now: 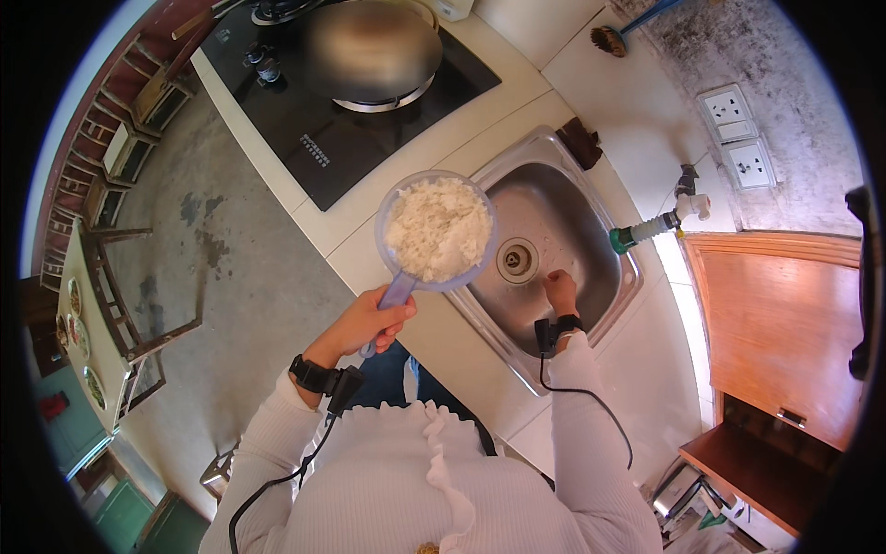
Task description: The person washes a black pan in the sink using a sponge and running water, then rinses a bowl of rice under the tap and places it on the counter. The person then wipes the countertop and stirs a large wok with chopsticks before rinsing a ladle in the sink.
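My left hand point(367, 322) grips the handle of a translucent bluish plastic scoop point(396, 291). Cooked white rice point(437, 228) fills its round bowl, which is held level above the counter and the near-left rim of the sink. Over on the other side, my right hand point(559, 289) hangs inside the stainless steel sink point(502, 318), to the right of its drain point(517, 260). Those fingers look curled downward, and their undersides are hidden. Small water drops show on the basin near the drain.
A pan point(374, 83), its contents blurred, stands on the black glass cooktop point(325, 149). A green-ended hose point(644, 234) runs from the wall tap point(692, 206) over the sink's right rim. A dark brown cloth or sponge point(580, 143) lies behind the sink. An orange wooden cabinet point(782, 332) stands at right.
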